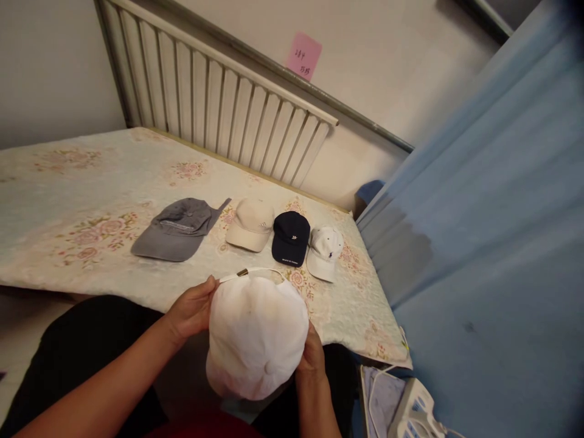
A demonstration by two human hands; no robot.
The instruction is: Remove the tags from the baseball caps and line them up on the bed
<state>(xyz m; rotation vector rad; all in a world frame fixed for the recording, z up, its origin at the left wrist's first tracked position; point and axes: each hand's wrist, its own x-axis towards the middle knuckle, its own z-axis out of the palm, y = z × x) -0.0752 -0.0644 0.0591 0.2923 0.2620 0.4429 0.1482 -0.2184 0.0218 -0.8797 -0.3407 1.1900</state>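
A white baseball cap (260,334) is held up between my two hands, above my lap. Its crown faces me, and the back strap with a metal buckle (243,273) points away toward the bed. My left hand (191,309) grips the cap's left edge near the strap. On the other side, my right hand (312,353) holds the right edge, its fingers partly hidden behind the cap. Beyond it a row of caps lies on the bed: a grey cap (180,228), a beige cap (250,225), a black cap (291,238) and a smaller white cap (325,252).
The caps rest on a bed with a floral cover (114,176). A cream slatted rail (219,103) runs along the far side. Blue curtain (479,243) hangs at the right. A power strip (417,410) with cords sits at lower right. A pink note (304,56) is on the wall.
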